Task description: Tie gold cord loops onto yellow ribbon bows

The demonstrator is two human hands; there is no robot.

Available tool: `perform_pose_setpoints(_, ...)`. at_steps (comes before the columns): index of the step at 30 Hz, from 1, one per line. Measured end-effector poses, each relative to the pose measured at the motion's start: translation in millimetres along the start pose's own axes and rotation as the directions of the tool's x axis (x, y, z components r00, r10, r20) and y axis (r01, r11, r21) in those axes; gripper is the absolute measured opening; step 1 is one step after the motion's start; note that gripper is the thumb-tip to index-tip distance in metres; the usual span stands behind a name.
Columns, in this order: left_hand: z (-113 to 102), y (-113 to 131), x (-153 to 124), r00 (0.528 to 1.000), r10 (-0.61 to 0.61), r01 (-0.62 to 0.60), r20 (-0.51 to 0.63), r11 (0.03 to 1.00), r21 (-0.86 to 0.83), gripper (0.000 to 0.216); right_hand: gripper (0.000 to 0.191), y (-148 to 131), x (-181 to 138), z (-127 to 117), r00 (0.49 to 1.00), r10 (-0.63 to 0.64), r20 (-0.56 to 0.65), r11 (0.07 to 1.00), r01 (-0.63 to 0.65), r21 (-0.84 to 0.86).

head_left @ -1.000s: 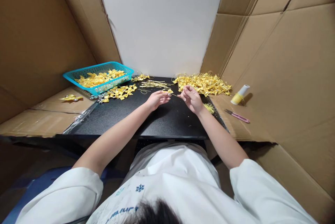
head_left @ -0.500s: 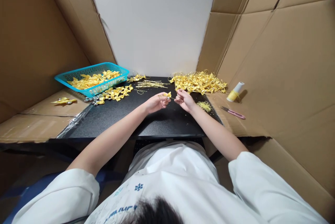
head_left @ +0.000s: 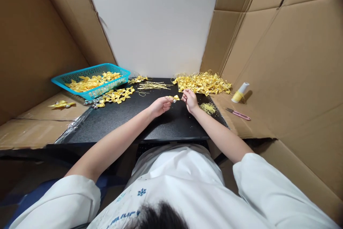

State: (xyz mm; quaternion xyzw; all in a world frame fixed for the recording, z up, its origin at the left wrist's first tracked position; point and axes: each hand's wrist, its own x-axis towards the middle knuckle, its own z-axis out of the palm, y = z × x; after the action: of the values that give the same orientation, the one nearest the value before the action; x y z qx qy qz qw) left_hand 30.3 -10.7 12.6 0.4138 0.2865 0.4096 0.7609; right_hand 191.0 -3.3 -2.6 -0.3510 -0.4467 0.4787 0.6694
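Left hand (head_left: 162,105) pinched silver-beaded yellow ribbon bow (head_left: 176,97) above middle of black worktop (head_left: 107,120); right hand (head_left: 189,99) just right, grip indiscernible. Bow seemed unfinished; cord-looped yellow bows (head_left: 205,83) heaped far right; loose yellow bows (head_left: 118,95), left, presumably waited.

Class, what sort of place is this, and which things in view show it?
Probably a handicraft workstation: the left hand holds a yellow bow, more bows lie in a blue basket, and pink-handled snips rest on cardboard beside the black tabletop.
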Motion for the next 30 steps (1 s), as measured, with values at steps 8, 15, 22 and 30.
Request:
perform_pose_setpoints(8,2.1,3.8,-1.4,0.974,0.096,-0.094,-0.204,0.995,0.018,0.005,0.018,-15.4,-28.9,-4.9,0.855,-0.424,0.299,0.689,0.519,-0.506)
perform_pose_setpoints(15,3.7,4.5,-4.4,0.977,0.098,-0.097,-0.191,0.995,0.011,0.007,0.018,-14.4,-34.1,-2.3,0.798,-0.457,0.393,0.532,0.600,-0.598)
perform_pose_setpoints(22,3.7,7.2,-7.2,0.990,0.009,-0.011,-0.143,1.000,-0.015,0.004,0.018,-16.3,-35.4,-1.6,0.793,-0.440,0.422,0.511,0.607,-0.608)
perform_pose_setpoints(30,2.4,3.7,-8.5,0.973,0.195,-0.178,-0.125,0.975,0.132,0.012,0.018,-18.5,-36.8,0.3,0.795,-0.440,0.418,0.519,0.605,-0.604)
